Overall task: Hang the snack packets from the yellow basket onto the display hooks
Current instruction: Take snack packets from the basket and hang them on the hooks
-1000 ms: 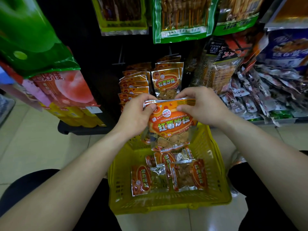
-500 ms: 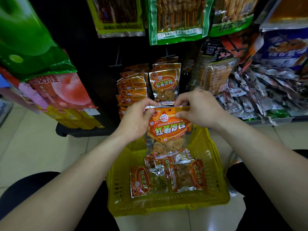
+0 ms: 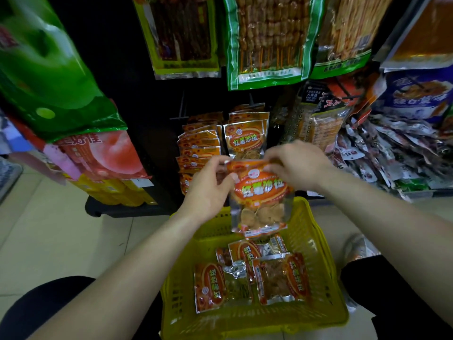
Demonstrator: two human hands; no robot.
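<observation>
Snack packet (image 3: 259, 192) pinched by top corners in left hand (image 3: 208, 190), right hand (image 3: 297, 165); header best kept level for hook.

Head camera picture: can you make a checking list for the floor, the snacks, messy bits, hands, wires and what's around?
Surface: tiled floor; the yellow basket stands on it.
Job's things: one orange packet held above the basket; at least three more packets lie inside; matching packets hang in two rows behind.
Clutter: pile of small packets at right.
Grippers: left hand and right hand each pinch the orange packet's top edge.
Cables: nothing seen.
Surroundings: green snack bags hang overhead.
</observation>
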